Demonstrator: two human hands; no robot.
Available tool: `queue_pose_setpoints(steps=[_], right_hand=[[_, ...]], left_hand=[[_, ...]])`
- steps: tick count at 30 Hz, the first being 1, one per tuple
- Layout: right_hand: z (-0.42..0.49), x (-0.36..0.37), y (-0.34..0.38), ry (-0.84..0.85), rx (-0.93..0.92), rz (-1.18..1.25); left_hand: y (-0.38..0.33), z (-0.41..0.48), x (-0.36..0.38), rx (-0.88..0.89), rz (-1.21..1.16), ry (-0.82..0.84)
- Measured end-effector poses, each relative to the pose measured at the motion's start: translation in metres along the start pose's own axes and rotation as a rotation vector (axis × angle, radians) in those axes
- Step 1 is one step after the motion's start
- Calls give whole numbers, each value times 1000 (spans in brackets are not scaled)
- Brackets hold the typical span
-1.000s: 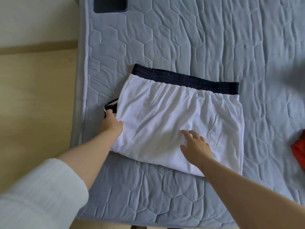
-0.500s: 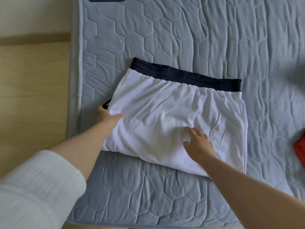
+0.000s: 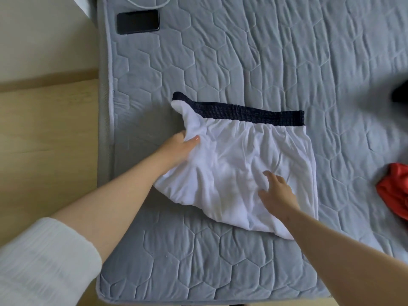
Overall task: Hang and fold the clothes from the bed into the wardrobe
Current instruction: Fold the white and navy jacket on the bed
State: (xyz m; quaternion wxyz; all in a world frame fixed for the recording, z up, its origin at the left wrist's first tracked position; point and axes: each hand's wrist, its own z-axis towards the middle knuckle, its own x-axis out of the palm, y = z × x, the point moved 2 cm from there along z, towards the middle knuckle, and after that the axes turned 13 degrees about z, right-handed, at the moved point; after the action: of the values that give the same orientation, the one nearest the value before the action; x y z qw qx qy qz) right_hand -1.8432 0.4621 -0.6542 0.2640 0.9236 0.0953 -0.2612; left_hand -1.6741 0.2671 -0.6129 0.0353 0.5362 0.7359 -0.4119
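Grey quilted bed [image 3: 242, 51] fills the view. A white garment [image 3: 254, 155] lies near its left edge, with the navy waistband [image 3: 242, 113] on the far side, so its long axis runs left to right. The left hand [image 3: 176, 149] grips the garment's left edge, fingers [image 3: 194, 139] curled into bunched cloth held off the bed. The right hand [image 3: 277, 191] rests flat and relaxed on the near-right part. The next fold probably carries that left edge rightward, toward the right hand.

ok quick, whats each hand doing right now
left hand: closed, gripping the left edge of the white garment
right hand: open, fingers resting on the white garment
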Motion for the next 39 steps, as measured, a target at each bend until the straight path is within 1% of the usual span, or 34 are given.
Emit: queue_pose_setpoints(steps=[2,4,9,11,13,15,16,17,19,20,21,22,24,25,26,28,30,32,34,37,39], right_hand=[[-6,-14,-10,-21,11,66],[-11,-28,-22,-48,20,113],[-19,-53,-62,-111,99,189],[-21,-56,-79,-124,126,230],[-21,-54,-93,-123,148,252],[-18,-49,-103,-115,172,303],[-17,-47,-106,-118,191,357],[-16,-45,-108,-128,217,429],[-15,-42,-109,-178,274,625],[-16,-41,-109,-221,295,738],[-16,-41,-110,-273,300,832],[-17,-41,-110,-324,288,893],[-16,-41,-109,-397,237,997],[-15,-42,-107,-421,214,1053],[-13,-43,-106,-444,196,1097],[-8,-45,-103,-461,168,1146],[-2,-47,-100,-431,131,1136],[6,-50,-97,-402,107,1094],[14,-54,-96,-388,139,1041],[23,-57,-95,-339,206,960],[25,-57,-96,-330,247,974]], left_hand=[[-40,1,16,85,12,44],[-74,2,39,127,-10,97],[-128,-4,117,122,-120,284],[-136,-10,146,135,-162,336],[-133,-14,169,123,-178,344],[-122,-13,186,74,-90,319],[-115,-13,192,40,-43,338],[-109,-14,197,0,-33,398],[-98,-18,203,-80,-131,528],[-93,-19,203,-102,-200,511],[-87,-18,200,-107,-251,416],[-81,-16,195,-103,-254,257],[-68,-10,187,-104,-102,-53],[-61,-7,184,-110,10,-136],[-56,-5,184,-106,126,-165],[-51,-1,186,-75,317,-168],[-54,0,188,-24,390,-190],[-59,3,190,16,322,-137],[-67,4,195,19,160,6],[-75,4,199,-26,-2,199],[-77,2,197,-72,-97,292]])
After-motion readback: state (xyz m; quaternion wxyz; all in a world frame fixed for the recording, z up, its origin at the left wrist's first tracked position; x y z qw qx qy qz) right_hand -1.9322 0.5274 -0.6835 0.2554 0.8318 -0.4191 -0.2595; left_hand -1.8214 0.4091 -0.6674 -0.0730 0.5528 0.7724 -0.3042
